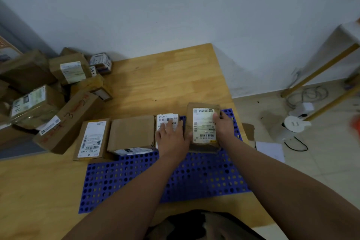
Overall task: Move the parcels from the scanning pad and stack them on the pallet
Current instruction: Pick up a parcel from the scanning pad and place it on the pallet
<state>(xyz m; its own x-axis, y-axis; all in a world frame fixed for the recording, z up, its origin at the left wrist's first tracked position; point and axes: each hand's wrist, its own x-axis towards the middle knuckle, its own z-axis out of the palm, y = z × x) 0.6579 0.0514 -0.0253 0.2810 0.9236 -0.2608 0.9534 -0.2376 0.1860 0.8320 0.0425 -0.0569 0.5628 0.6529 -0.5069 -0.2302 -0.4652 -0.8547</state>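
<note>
Matt brown cardboard parcels (132, 132) on perforated blue plastic pallet (194, 177), smooth wooden table (165, 76).

Pallet (204, 177) is bright blue, dotted all over with round holes. Desk (165, 80) is pale honey wood with streaky grain. Boxes (132, 132) are plain brown cardboard, white labels (91, 139), black barcodes (91, 148). Rightmost box (203, 128) has a creamier label, long box (76, 119) has red marker scrawl.

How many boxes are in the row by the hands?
4: a labelled box at the left end, a plain brown box next, a small box under the left hand, and a tall box in the right hand. None looks hidden.
</note>
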